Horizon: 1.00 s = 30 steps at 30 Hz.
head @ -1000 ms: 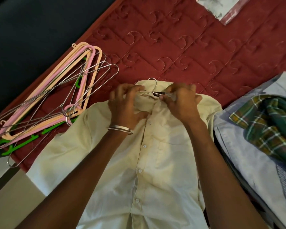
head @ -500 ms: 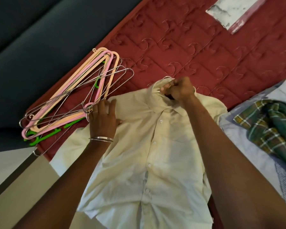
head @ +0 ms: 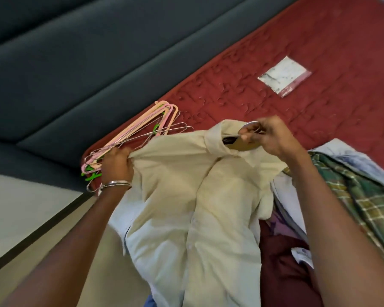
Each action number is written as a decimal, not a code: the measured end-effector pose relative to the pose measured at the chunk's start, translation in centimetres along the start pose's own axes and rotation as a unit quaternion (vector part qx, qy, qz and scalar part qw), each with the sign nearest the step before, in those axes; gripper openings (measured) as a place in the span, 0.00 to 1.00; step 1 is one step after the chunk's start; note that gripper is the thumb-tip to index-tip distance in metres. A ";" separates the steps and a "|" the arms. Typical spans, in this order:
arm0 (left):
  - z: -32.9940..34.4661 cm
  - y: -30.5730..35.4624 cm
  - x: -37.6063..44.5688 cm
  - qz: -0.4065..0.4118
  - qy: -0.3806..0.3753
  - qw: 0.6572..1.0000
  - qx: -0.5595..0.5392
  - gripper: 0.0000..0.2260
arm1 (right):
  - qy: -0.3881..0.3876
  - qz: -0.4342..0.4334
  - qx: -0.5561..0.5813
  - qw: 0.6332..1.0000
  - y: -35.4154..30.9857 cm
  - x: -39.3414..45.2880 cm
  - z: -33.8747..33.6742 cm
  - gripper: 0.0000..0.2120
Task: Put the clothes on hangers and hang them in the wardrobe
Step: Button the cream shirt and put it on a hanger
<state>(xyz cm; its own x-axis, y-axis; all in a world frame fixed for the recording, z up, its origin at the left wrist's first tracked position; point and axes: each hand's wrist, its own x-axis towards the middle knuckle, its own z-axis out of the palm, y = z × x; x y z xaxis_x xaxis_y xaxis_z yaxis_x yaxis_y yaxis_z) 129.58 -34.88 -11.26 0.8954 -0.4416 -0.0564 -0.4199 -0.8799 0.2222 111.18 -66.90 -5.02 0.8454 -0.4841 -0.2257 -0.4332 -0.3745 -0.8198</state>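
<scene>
A cream button-up shirt (head: 204,196) hangs lifted off the red quilted bed (head: 319,52), with a wire hanger inside it. The hanger's metal hook (head: 251,125) sticks out of the collar. My right hand (head: 268,136) grips that hook at the collar. My left hand (head: 115,165) pinches the shirt's left shoulder and holds it up. A silver bangle sits on my left wrist.
A pile of pink, peach, green and wire hangers (head: 142,134) lies on the bed's left edge behind my left hand. More clothes, a green plaid shirt (head: 359,196) and pale blue ones, lie at the right. A plastic bag (head: 284,76) rests farther back. A dark upholstered headboard (head: 98,63) runs along the left.
The shirt has been raised off the bed by the hook. My left hand moved from the collar out to the left shoulder and took hold of it.
</scene>
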 end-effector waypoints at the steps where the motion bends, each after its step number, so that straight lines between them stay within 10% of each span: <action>1: -1.7 0.3 -1.2 -0.013 -0.039 0.995 0.092 0.12 | 0.019 -0.024 -0.002 1.000 -1.4 -1.4 -0.3 0.12; 6: -11.9 3.9 -4.7 -0.019 -0.193 0.978 0.082 0.21 | 0.012 -0.124 -0.041 0.991 -11.0 -7.4 -2.1 0.10; 13: -28.9 5.5 -12.8 0.099 0.016 0.969 -0.224 0.05 | 0.072 -0.248 -0.061 0.964 -23.9 -16.0 -8.2 0.08; 25: -47.4 6.0 -23.4 0.098 0.222 0.969 0.049 0.28 | -0.004 -0.368 -0.073 0.927 -39.5 -27.3 -12.6 0.04; 30: -49.1 7.3 -25.9 0.123 0.306 0.944 0.024 0.16 | -0.035 -0.381 -0.125 0.915 -43.7 -29.8 -11.8 0.11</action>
<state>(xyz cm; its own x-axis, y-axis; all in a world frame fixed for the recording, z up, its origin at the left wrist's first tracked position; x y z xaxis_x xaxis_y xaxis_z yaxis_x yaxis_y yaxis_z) 110.64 -21.24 39.61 0.6806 -0.4626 0.5681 -0.6201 -0.7767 0.1104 101.26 -45.42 43.77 0.9459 0.0411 0.3217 0.2401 -0.7554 -0.6096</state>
